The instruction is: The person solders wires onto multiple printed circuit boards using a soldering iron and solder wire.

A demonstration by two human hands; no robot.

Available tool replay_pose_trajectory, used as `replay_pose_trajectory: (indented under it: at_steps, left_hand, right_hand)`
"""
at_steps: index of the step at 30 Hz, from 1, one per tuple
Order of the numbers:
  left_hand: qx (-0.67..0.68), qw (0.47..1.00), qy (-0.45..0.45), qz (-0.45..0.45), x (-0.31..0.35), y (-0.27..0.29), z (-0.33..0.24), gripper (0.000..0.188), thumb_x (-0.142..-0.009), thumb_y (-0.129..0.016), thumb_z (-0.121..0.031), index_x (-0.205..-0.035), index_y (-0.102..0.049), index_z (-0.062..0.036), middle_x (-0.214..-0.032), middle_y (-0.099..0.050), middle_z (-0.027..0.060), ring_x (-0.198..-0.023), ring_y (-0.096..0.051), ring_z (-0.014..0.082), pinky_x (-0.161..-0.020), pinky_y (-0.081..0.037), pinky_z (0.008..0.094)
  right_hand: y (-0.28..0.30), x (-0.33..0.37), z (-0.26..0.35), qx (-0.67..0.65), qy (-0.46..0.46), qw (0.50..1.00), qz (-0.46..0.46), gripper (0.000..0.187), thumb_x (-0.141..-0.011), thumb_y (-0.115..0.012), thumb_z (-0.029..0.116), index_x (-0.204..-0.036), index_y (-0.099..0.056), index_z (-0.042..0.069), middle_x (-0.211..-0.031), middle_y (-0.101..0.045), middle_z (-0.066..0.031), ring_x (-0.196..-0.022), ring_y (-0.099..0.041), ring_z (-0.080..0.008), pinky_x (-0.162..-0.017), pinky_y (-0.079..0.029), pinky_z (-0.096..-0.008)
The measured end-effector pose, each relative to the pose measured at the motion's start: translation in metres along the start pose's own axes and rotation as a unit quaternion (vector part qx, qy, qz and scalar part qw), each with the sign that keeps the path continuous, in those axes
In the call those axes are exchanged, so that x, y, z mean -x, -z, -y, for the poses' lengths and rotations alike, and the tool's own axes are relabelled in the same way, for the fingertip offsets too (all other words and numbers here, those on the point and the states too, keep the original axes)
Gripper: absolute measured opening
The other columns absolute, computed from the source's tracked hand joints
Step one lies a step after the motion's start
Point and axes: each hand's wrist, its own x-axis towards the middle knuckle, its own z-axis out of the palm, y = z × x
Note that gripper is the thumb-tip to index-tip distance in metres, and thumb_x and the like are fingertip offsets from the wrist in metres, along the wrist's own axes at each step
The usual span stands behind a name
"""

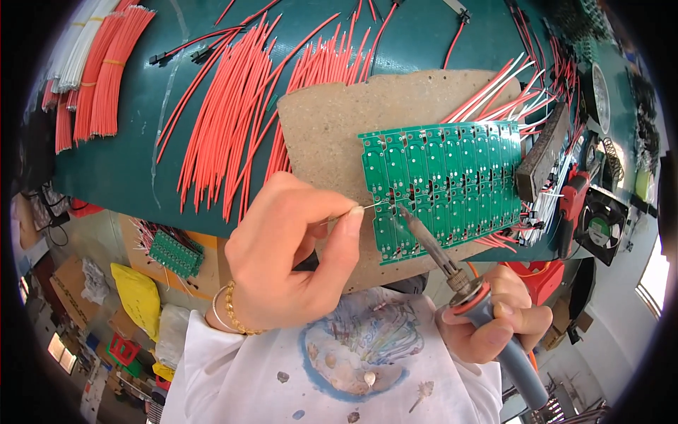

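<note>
A green circuit board panel lies on a brown board, its face crossed by rows of small pads. My left hand is closed in a pinch on a thin strand of solder wire, whose end reaches the panel's left part. In my right hand is a soldering iron with a grey handle, held slantwise. Its tip meets the panel close to the solder's end; whether tip and solder touch is too small to tell. Red and white wires stick out from under the panel's far edge.
Loose red wires spread over the green table, and banded wire bundles lie far left. A dark block rests against the panel's right edge. Further right are a red glue gun and a black fan.
</note>
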Motion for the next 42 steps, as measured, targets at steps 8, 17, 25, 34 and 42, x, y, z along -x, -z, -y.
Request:
replay_pose_trajectory:
  at_steps: [8,17,25,34,42]
  left_hand:
    - [-0.089,0.993,-0.076,0.006,-0.005,-0.009,0.005,0.018,-0.071,-0.070,0.005,-0.085,-0.064,-0.0023,-0.073,-0.054,0.0075,-0.050,-0.052,0.0144,-0.044,-0.041,0.0264]
    - [-0.018,0.997,-0.058,-0.044,-0.001,0.005,0.008,0.018,-0.072,-0.070,0.008,-0.086,-0.063,-0.0011,-0.073,-0.054,0.0063,-0.046,-0.041,0.0082,-0.039,-0.030,0.0227]
    - [-0.076,0.993,-0.067,-0.056,-0.018,-0.007,0.008,0.017,-0.072,-0.069,0.008,-0.084,-0.061,-0.0003,-0.073,-0.056,0.0077,-0.052,-0.053,0.0145,-0.042,-0.038,0.0254]
    - [-0.094,0.993,-0.070,-0.022,-0.026,-0.005,0.007,0.018,-0.070,-0.070,0.007,-0.083,-0.061,-0.0013,-0.072,-0.056,0.0078,-0.053,-0.057,0.0181,-0.045,-0.043,0.0277]
    - [-0.098,0.993,-0.063,-0.035,-0.030,-0.006,0.007,0.016,-0.071,-0.070,0.006,-0.082,-0.062,-0.0025,-0.074,-0.056,0.0075,-0.052,-0.056,0.0173,-0.044,-0.042,0.0281]
  right_hand:
    - [-0.007,0.006,0.003,-0.044,0.002,0.999,0.004,0.035,-0.083,-0.072,0.021,-0.093,-0.045,0.001,-0.056,-0.049,-0.0024,-0.042,-0.047,-0.0156,-0.041,-0.037,-0.0311]
    - [0.002,0.004,-0.003,-0.048,0.005,0.999,0.002,0.041,-0.083,-0.073,0.027,-0.097,-0.043,0.003,-0.058,-0.050,-0.0023,-0.042,-0.047,-0.0145,-0.042,-0.037,-0.0312]
    - [-0.030,-0.022,-0.005,0.013,0.022,0.997,-0.066,0.030,-0.097,-0.047,0.029,-0.083,-0.038,0.005,-0.039,-0.047,-0.0027,-0.034,-0.041,-0.0087,-0.035,-0.030,-0.0234]
    - [-0.036,-0.035,-0.001,0.070,-0.022,0.996,-0.051,0.033,-0.096,-0.050,0.033,-0.083,-0.039,0.006,-0.039,-0.046,-0.0013,-0.034,-0.040,-0.0083,-0.037,-0.029,-0.0219]
    - [-0.035,-0.038,-0.006,0.016,-0.035,0.997,-0.068,0.033,-0.097,-0.050,0.034,-0.083,-0.039,0.006,-0.038,-0.045,-0.0006,-0.033,-0.039,-0.0082,-0.036,-0.028,-0.0217]
